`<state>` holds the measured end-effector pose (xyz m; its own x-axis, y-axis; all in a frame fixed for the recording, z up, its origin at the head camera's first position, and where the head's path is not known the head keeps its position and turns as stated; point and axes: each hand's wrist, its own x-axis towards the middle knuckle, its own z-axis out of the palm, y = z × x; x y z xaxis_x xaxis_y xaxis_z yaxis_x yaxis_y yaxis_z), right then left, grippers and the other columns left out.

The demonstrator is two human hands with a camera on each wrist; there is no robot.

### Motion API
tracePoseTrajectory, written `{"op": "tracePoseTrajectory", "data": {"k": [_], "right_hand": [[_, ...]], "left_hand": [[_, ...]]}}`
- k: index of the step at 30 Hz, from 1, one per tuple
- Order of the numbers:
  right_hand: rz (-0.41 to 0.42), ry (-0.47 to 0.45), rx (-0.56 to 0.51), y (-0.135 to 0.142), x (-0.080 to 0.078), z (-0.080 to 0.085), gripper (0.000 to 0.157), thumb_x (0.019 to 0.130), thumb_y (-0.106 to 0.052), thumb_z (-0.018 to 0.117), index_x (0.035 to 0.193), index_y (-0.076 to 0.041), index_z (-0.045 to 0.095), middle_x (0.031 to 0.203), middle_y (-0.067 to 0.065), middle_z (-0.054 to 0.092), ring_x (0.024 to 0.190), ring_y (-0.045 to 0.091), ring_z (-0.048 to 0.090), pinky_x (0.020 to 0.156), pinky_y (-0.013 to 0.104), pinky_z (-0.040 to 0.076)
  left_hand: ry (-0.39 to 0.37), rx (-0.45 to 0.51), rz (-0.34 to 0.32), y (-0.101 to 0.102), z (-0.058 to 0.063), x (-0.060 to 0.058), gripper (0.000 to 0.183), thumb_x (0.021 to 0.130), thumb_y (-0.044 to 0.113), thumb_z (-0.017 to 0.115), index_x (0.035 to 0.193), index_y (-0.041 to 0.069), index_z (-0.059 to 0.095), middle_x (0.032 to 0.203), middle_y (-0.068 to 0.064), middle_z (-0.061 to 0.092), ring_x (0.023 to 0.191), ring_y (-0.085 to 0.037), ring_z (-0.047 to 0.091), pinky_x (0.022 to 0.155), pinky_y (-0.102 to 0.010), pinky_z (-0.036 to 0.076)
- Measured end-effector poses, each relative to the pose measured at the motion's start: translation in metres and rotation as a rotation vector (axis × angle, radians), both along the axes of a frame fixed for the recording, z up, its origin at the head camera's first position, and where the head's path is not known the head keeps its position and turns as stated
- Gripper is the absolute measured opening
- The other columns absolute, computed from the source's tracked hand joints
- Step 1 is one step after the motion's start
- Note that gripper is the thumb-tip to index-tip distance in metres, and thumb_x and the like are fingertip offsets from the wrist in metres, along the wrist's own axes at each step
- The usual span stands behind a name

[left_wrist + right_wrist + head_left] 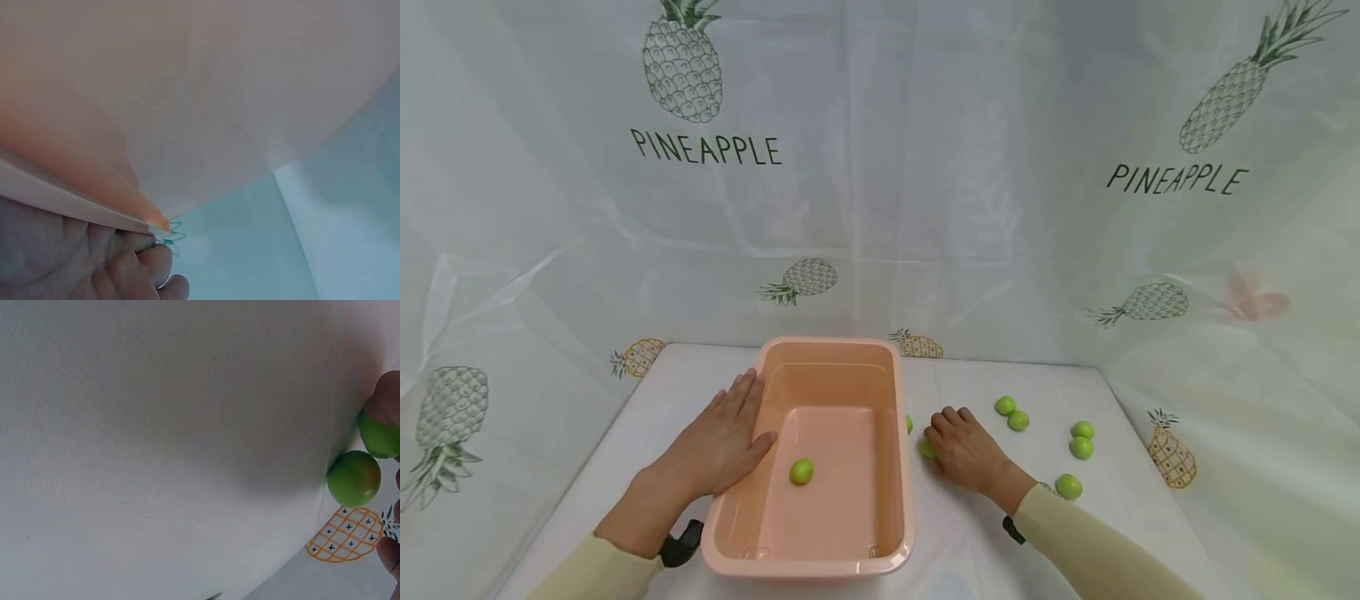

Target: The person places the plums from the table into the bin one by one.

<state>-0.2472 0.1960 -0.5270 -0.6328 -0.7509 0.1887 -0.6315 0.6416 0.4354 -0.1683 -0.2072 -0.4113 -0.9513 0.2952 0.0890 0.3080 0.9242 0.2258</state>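
Note:
A peach-coloured plastic tub (820, 567) stands on the table, with one small round green fruit (801, 471) lying on its floor. My left hand (730, 437) rests along the tub's left rim, fingers stretched forward and thumb over the inner wall. In the left wrist view, the fingers (153, 265) lie against the outside of the rim. To the right of the tub, my right hand (966, 450) pinches a green fruit (927, 448) at the tabletop. The right wrist view shows the thumb on that fruit (378, 437) and another green fruit (354, 479) close beside it.
Further right on the white table (955, 533) lie several more green fruits: a pair (1006, 406) toward the back, another pair (1082, 447) at the right, and a single fruit (1068, 487) by the right sleeve. A pineapple-print sheet (925, 208) hangs around the table.

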Motion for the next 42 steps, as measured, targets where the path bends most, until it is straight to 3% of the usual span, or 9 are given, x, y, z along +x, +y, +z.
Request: {"op": "tracePoseTrajectory", "data": {"k": [7,13,24,42], "right_hand": [[-0.009,0.009,-0.083,0.001,-0.003,0.016,0.034,0.087,-0.04,0.073,0.101,-0.011,0.062,0.1,0.004,0.06,0.094,0.025,0.052,0.083,0.04,0.046],[-0.064,0.063,-0.063,0.012,-0.008,0.031,0.043,0.087,-0.049,0.071,0.099,-0.009,0.06,0.095,0.005,0.057,0.092,0.027,0.05,0.085,0.043,0.046],[-0.049,0.116,-0.141,0.024,-0.012,0.035,0.04,0.084,-0.046,0.074,0.087,-0.011,0.053,0.085,0.003,0.052,0.082,0.025,0.046,0.077,0.042,0.043],[-0.036,0.187,-0.168,0.019,-0.014,0.049,0.038,0.086,-0.046,0.065,0.092,-0.009,0.055,0.088,0.004,0.053,0.085,0.026,0.049,0.079,0.043,0.046]], "left_hand": [[0.006,0.006,-0.011,0.0,-0.001,0.0,0.079,0.105,0.032,0.058,0.159,-0.015,0.027,0.169,-0.034,0.024,0.157,-0.051,0.026,0.125,-0.065,0.029],[0.016,0.002,-0.01,-0.001,-0.001,-0.001,0.079,0.105,0.032,0.059,0.159,-0.015,0.027,0.168,-0.034,0.025,0.157,-0.051,0.026,0.124,-0.065,0.029],[0.028,-0.036,0.001,0.0,0.0,0.0,0.077,0.105,0.032,0.058,0.159,-0.015,0.029,0.168,-0.034,0.026,0.156,-0.051,0.028,0.125,-0.064,0.028],[0.043,-0.079,0.007,0.002,0.002,0.001,0.077,0.106,0.033,0.057,0.159,-0.015,0.029,0.167,-0.034,0.027,0.156,-0.051,0.028,0.126,-0.063,0.028]]}}
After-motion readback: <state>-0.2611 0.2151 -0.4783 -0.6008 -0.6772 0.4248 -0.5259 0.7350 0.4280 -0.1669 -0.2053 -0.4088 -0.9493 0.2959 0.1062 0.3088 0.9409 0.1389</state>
